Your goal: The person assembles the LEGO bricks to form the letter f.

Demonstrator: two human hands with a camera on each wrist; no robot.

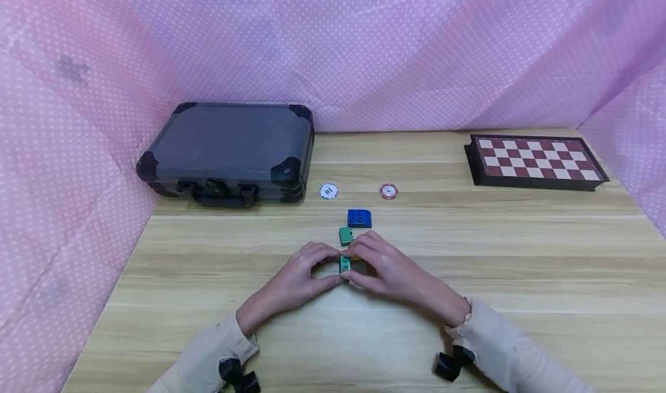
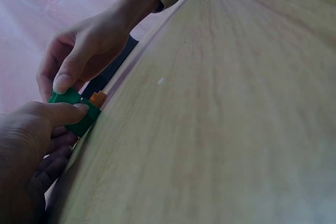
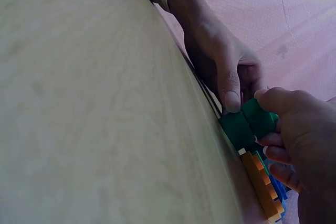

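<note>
Head view: left hand (image 1: 296, 280) and right hand (image 1: 387, 271) meet at the middle of the wooden surface (image 1: 468, 300), both pinching a small green brick (image 1: 345, 263); a second green brick (image 1: 346, 234) and a blue brick (image 1: 359, 218) lie just behind, with a white chip (image 1: 328, 191), a red chip (image 1: 388, 191), a dark case (image 1: 229, 150) and a chessboard (image 1: 536, 160) farther back. Left wrist view: the left hand's thumb and the right hand's curled fingers (image 2: 63, 80) grip the green brick (image 2: 79, 109) on the surface, an orange piece (image 2: 96, 97) touching it. Right wrist view: the green brick (image 3: 247, 124) sits gripped between both thumbs, orange piece (image 3: 261, 184) directly beside it.
</note>
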